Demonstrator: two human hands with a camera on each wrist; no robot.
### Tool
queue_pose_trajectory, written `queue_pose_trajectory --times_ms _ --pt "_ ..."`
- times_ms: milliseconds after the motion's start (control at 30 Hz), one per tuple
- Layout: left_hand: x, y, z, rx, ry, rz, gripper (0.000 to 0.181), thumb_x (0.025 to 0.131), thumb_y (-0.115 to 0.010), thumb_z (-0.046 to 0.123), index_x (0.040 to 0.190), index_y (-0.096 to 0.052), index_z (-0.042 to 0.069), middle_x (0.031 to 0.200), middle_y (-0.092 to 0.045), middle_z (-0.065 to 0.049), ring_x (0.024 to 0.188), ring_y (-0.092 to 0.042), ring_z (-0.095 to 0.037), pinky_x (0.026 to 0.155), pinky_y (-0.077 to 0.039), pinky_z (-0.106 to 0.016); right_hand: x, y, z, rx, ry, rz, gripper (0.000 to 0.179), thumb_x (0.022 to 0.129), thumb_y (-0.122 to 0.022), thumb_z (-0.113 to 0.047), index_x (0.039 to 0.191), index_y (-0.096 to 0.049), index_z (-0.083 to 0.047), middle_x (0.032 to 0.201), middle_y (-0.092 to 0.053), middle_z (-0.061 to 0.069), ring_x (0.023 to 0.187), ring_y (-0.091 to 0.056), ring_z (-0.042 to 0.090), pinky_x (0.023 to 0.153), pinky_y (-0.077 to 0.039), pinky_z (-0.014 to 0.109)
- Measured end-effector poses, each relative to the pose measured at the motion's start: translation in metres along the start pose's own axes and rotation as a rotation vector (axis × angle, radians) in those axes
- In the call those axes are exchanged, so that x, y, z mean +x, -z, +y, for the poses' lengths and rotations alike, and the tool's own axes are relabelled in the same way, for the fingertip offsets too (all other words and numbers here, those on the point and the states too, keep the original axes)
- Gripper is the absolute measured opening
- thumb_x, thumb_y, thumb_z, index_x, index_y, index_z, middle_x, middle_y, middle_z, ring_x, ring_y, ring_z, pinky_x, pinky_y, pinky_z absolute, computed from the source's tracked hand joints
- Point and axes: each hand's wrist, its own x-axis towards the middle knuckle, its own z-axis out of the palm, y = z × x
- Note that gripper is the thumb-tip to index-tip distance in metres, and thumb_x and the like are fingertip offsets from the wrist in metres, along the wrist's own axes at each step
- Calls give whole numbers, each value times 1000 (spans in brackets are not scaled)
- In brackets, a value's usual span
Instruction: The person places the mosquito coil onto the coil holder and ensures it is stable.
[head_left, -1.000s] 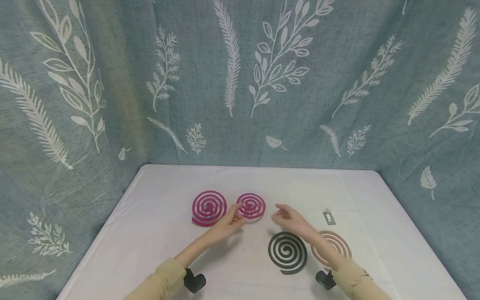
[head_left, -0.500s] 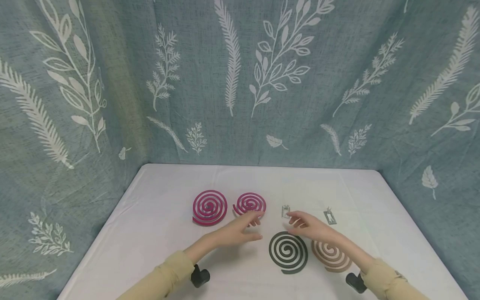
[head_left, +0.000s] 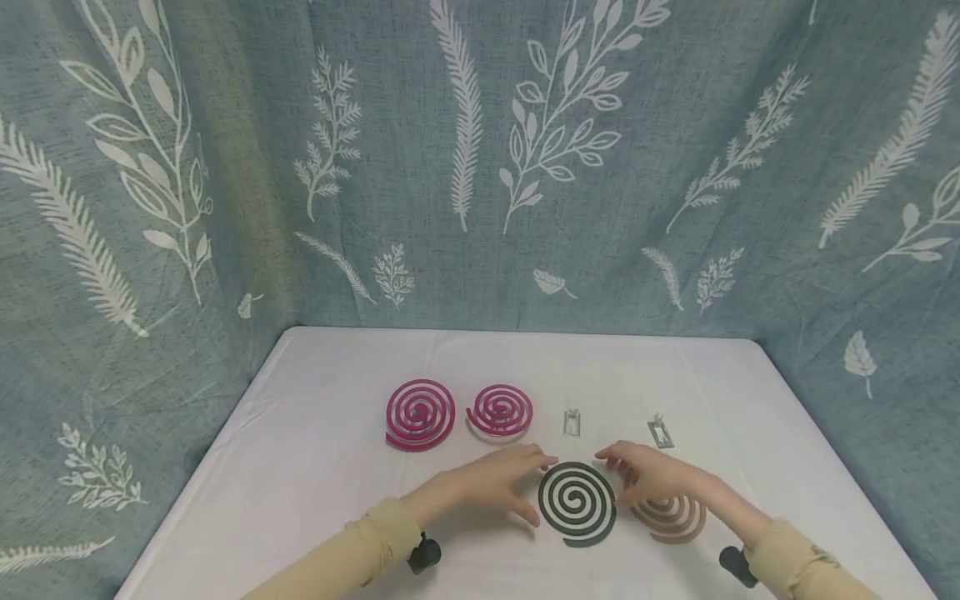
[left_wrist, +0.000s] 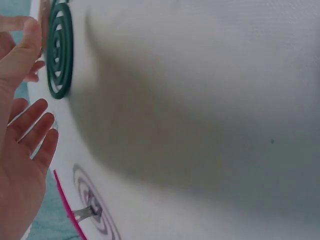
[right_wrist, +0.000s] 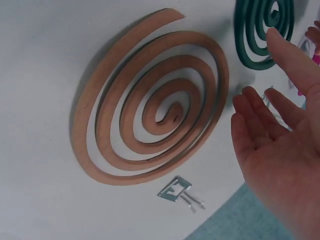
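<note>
A dark green mosquito coil (head_left: 575,500) lies flat on the white tabletop between my hands. My left hand (head_left: 498,482) hovers at its left side, fingers spread and holding nothing. On the other side my right hand (head_left: 654,473) hangs with loosely bent fingers, also holding nothing, partly covering a brown mosquito coil (right_wrist: 172,120). That coil lies flat in the right wrist view. Farther back are a pink mosquito coil (head_left: 420,413) and a second pink mosquito coil (head_left: 501,409); the second is raised on a metal stand (left_wrist: 85,214), seen in the left wrist view.
Two loose metal coil stands lie on the table: one stand (head_left: 572,412) behind the green coil, another stand (right_wrist: 167,194) near the brown coil. A blue-green leaf-patterned curtain (head_left: 480,275) encloses the back and sides of the white table (head_left: 337,358).
My left hand has left the raised pink coil and moved right and nearer, toward the green coil. My right hand has drawn back and right, uncovering the metal stand behind the green coil.
</note>
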Motion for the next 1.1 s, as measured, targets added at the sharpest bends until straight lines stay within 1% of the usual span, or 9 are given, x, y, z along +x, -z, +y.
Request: queue_pose_trajectory --times_ms 67,167,333,467,567,733,867,967,1100 --pt "2 -4 0 15 9 -6 87 70 -79 43 140 -43 8 123 -55 0 117 -51 -9 106 -38 -21 0 -1 0 -13 9 -14 71 65 -80 -10 128 -51 3 112 -58 14 91 -58 21 76 -53 31" --pt "4 -9 1 2 38 -8 91 67 -81 43 141 -42 7 121 -54 1 114 -51 -7 105 -39 -20 0 -3 0 -34 14 -16 73 62 -82 -10 128 -52 1 111 -58 11 90 -57 19 75 -52 29" --pt "4 -15 3 -29 86 13 92 66 -82 43 140 -43 4 118 -53 1 113 -50 -7 106 -38 -20 1 -6 0 -74 21 -2 75 59 -84 -13 127 -54 -2 110 -57 7 96 -57 23 80 -53 34" --pt "5 -18 5 -39 101 50 88 68 -81 42 138 -45 3 117 -54 0 112 -51 -8 106 -39 -21 3 -9 4 -109 29 7 74 58 -84 -14 126 -56 -5 111 -56 4 99 -58 24 82 -54 38" --pt "6 -20 7 -44 112 73 87 67 -81 41 136 -46 2 114 -53 1 109 -51 -7 105 -40 -20 4 -10 6 -138 29 15 75 57 -85 -17 126 -56 -6 110 -55 1 99 -58 22 83 -54 37" --pt "9 -21 8 -33 136 104 82 68 -82 40 133 -50 2 110 -54 1 104 -52 -6 101 -42 -19 5 -12 5 -142 15 18 74 57 -85 -16 125 -58 -7 105 -53 -1 89 -54 14 75 -52 26" --pt "10 -21 9 -31 157 111 77 68 -81 40 130 -52 3 107 -54 1 99 -52 -5 97 -44 -18 6 -12 3 -133 -7 18 72 56 -85 -15 123 -59 -8 101 -52 -3 84 -52 11 71 -50 22" --pt "11 -20 9 -32 170 122 74 69 -80 39 128 -55 2 105 -55 0 94 -51 -4 94 -46 -19 6 -12 3 -138 -18 24 70 56 -85 -15 122 -60 -8 101 -52 -3 85 -53 11 72 -51 24" --pt "11 -20 7 -50 189 141 64 73 -78 34 125 -57 2 100 -54 1 86 -47 -2 88 -46 -18 6 -13 3 -168 -16 51 69 56 -86 -19 119 -61 -6 101 -54 -4 89 -56 13 80 -54 32"
